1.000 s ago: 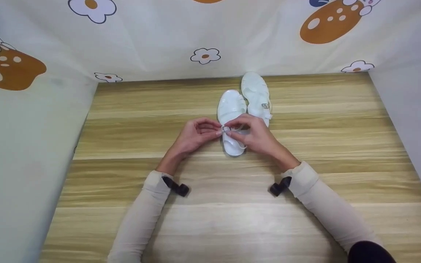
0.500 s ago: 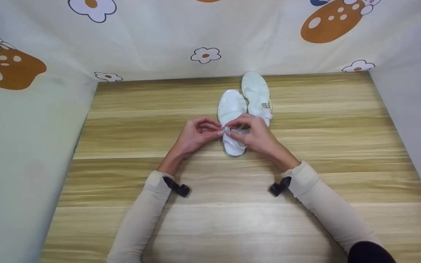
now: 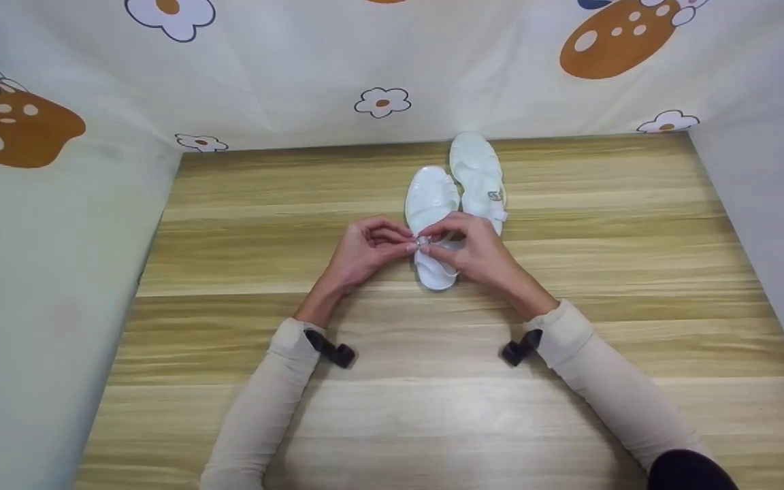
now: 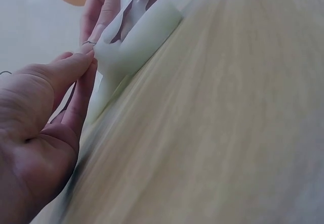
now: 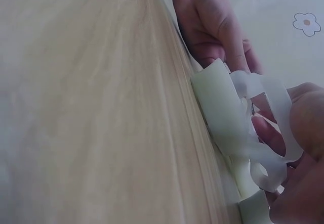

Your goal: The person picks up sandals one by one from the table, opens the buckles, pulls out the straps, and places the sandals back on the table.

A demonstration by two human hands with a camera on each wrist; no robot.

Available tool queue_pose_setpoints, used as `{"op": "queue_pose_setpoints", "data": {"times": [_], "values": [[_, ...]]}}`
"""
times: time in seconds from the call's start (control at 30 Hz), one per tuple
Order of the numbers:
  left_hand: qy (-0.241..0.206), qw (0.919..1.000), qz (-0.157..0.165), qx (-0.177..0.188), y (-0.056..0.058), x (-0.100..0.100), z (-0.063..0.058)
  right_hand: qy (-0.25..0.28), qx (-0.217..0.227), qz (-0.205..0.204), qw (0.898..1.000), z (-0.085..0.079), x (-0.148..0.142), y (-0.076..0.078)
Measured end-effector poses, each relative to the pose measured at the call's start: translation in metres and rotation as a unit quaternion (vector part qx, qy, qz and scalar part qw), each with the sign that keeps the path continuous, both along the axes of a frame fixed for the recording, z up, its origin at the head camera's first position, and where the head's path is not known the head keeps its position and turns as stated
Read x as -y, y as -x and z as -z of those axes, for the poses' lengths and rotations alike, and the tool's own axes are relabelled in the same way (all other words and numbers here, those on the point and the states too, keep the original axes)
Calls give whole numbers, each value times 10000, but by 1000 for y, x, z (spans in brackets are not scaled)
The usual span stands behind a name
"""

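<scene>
Two white sandals lie side by side on the wooden surface. The nearer sandal (image 3: 431,194) has a small metal buckle (image 3: 422,240) on the left side of its ankle strap (image 5: 279,113). My left hand (image 3: 365,252) pinches the strap end beside the buckle with thumb and forefinger. From the right, my right hand (image 3: 477,252) reaches over the sandal, its thumb and fingertips pinching at the buckle. In the left wrist view the fingertips of both hands meet at the sandal's side (image 4: 136,44). Fingers hide part of the strap and buckle.
The second sandal (image 3: 475,163) lies just behind and to the right, its toe at the patterned cloth wall (image 3: 297,82). Pale walls also rise at the left (image 3: 45,272) and right (image 3: 759,204) of the wood-grain surface (image 3: 426,408).
The buckle between the fingertips has turned slightly and the left fingertips have crept a little to the right. Both sandals have stayed in place.
</scene>
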State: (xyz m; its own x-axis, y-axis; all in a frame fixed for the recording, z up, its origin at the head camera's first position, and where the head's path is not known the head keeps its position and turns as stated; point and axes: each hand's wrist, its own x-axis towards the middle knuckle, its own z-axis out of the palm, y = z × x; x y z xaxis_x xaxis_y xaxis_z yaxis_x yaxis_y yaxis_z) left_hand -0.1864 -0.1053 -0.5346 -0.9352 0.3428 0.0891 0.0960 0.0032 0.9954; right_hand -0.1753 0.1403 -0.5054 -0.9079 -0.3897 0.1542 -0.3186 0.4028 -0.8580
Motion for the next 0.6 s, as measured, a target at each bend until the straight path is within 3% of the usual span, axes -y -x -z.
{"op": "queue_pose_setpoints", "data": {"times": [0.27,0.6], "values": [[167,9995,68,-277,-1,-2,-3,-13,-11,78,10000,3,0,0],[146,9990,407,101,0,0,-2,65,90,257,9996,2,-3,0]]}}
